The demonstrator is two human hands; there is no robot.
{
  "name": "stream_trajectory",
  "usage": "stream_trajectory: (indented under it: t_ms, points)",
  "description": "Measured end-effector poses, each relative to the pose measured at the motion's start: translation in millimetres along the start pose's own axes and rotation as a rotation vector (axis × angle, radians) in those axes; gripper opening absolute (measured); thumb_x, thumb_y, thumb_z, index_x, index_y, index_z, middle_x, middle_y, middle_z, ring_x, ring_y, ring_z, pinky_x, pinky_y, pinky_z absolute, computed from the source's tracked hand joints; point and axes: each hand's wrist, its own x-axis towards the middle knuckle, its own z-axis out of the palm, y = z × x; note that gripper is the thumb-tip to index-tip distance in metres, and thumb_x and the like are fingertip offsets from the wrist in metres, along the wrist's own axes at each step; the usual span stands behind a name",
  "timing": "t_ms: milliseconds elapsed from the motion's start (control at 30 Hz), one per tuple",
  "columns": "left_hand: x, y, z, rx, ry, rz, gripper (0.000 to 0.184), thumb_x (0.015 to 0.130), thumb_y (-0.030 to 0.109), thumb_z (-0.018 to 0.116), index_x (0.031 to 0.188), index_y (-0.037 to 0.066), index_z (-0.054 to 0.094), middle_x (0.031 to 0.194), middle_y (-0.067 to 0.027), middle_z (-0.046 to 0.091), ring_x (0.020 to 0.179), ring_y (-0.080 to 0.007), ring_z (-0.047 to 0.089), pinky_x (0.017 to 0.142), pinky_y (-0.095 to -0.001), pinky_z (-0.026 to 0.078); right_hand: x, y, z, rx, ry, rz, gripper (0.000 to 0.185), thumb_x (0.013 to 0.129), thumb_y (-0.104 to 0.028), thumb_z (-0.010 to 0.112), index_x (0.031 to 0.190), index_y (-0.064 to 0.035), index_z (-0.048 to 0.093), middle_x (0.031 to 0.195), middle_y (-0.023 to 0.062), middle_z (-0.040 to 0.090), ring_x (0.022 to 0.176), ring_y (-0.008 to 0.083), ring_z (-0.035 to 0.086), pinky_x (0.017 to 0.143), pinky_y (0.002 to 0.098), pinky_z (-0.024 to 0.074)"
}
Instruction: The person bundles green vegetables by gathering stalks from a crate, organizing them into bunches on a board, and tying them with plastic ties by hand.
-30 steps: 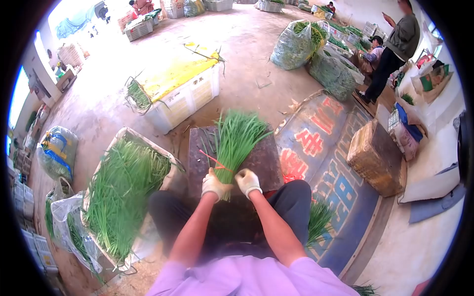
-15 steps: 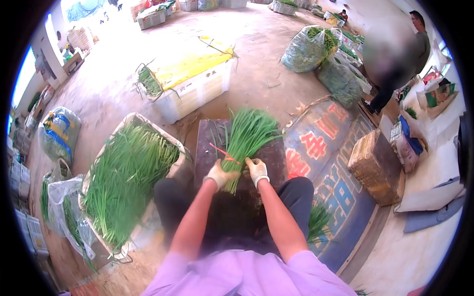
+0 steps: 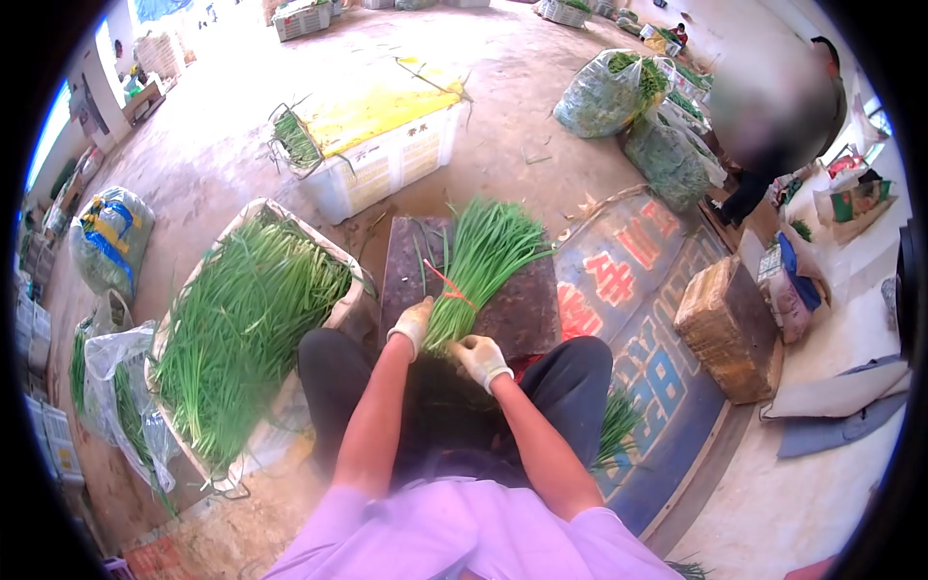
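A bundle of green chives lies across a dark wooden board in front of my knees, leaves pointing away from me. Around its lower stalks runs a red tie, one loose end sticking up to the left. My left hand, in a pale glove, grips the bundle's left side; part of its fingers is hidden by the stalks. At the cut ends is my right hand, also gloved, its fingers closed against the stalk bottoms.
A white crate heaped with loose chives stands on my left. Ahead is a white box under a yellow cover. Stuffed plastic bags and a worn brown block are to the right. A person bends over at the far right.
My right hand has shifted from the bundle's right side down to its cut ends. My left hand has moved slightly up and left. More of the red tie shows now.
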Motion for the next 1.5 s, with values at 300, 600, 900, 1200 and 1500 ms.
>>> stream_trajectory:
  t_ms: [300,600,900,1200,1500]
  points:
    - [-22.7,2.8,11.9,-0.076,-0.139,0.085,0.041,0.101,0.019,0.056,0.137,0.001,0.053,0.120,-0.0126,0.065,0.105,-0.0220,0.064,0.091,-0.0360,0.052,0.4,-3.6,12.3,-0.035,0.053,-0.008,0.035,0.088,-0.035,0.072,0.082,0.0001,0.072,0.062,0.0060,0.065,0.051,0.0125,0.060,0.047,0.0292,0.0448]
    - [-14.7,-4.9,12.8,0.020,-0.151,0.114,0.046,0.099,0.014,0.056,0.143,0.002,0.047,0.123,-0.0133,0.064,0.106,-0.0226,0.063,0.089,-0.0353,0.052,22.2,21.6,15.6,-0.356,0.127,-0.081,0.051,0.083,-0.048,0.065,0.086,0.0025,0.073,0.076,0.0220,0.071,0.078,0.0359,0.071,0.077,0.0437,0.0537]
    - [-14.1,-6.8,18.3,0.132,-0.122,0.178,0.057,0.095,0.017,0.063,0.146,0.002,0.044,0.127,-0.0156,0.062,0.111,-0.0233,0.062,0.093,-0.0339,0.050,37.8,25.0,21.4,-0.626,0.131,-0.133,0.043,0.096,-0.030,0.044,0.093,0.0023,0.071,0.098,0.0304,0.067,0.099,0.0459,0.065,0.088,0.0525,0.0503]
    - [-31.4,8.5,46.6,0.825,0.109,0.327,0.101,0.063,0.043,0.089,0.138,-0.008,0.044,0.119,-0.0219,0.066,0.108,-0.0316,0.067,0.094,-0.0376,0.053,54.8,-4.6,-46.1,-0.502,0.418,-0.369,0.034,0.085,-0.037,0.072,0.092,-0.0035,0.072,0.079,0.0163,0.072,0.078,0.0353,0.070,0.073,0.0431,0.0543]
    - [-70.4,46.6,45.8,1.050,0.244,0.585,0.072,0.067,0.019,0.081,0.132,0.005,0.054,0.113,-0.0200,0.065,0.108,-0.0378,0.063,0.093,-0.0442,0.052,126.6,34.4,-65.8,-0.125,0.489,-0.474,0.021,0.093,-0.022,0.065,0.089,-0.0029,0.072,0.064,0.0055,0.064,0.054,0.0108,0.057,0.056,0.0286,0.0475]
